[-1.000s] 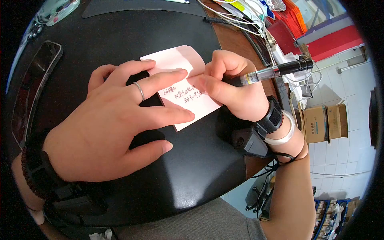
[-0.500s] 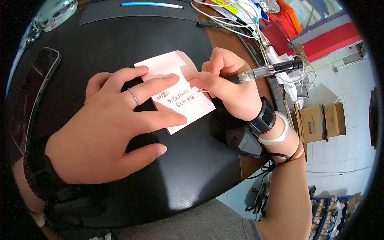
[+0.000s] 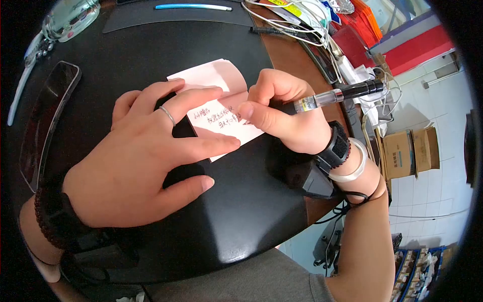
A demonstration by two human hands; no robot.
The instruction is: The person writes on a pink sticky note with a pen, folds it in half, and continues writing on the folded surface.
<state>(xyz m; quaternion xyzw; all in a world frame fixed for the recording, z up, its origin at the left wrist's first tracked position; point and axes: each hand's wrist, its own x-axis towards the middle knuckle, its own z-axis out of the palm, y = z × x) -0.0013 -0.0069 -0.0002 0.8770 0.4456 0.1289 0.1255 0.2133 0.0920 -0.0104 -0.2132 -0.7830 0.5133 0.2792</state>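
A small pink notepad [image 3: 214, 75] lies tilted on the black desk surface, with several short lines of dark handwriting on its lower part. My left hand [image 3: 141, 146] rests palm down with fingers spread, its fingertips on the left and lower parts of the pad. A ring sits on one of its fingers. On the right, my right hand [image 3: 287, 113] grips a pen [image 3: 322, 98] with a clear barrel and black end, which points up to the right. The thumb covers the end of the writing, and the pen's tip is hidden behind my fingers.
A phone [image 3: 49, 126] lies at the left, below a clear container [image 3: 70, 20]. A light-blue pen [image 3: 193, 7] lies on a dark mat at the back. White cables [image 3: 322, 30] and a power strip [image 3: 349, 73] run along the right edge. Cardboard boxes [image 3: 400, 153] stand beyond.
My right thumb and fingers have shifted slightly left and down over the writing, covering the end of the last line. The left hand keeps its place on the pad; the view has shifted slightly.
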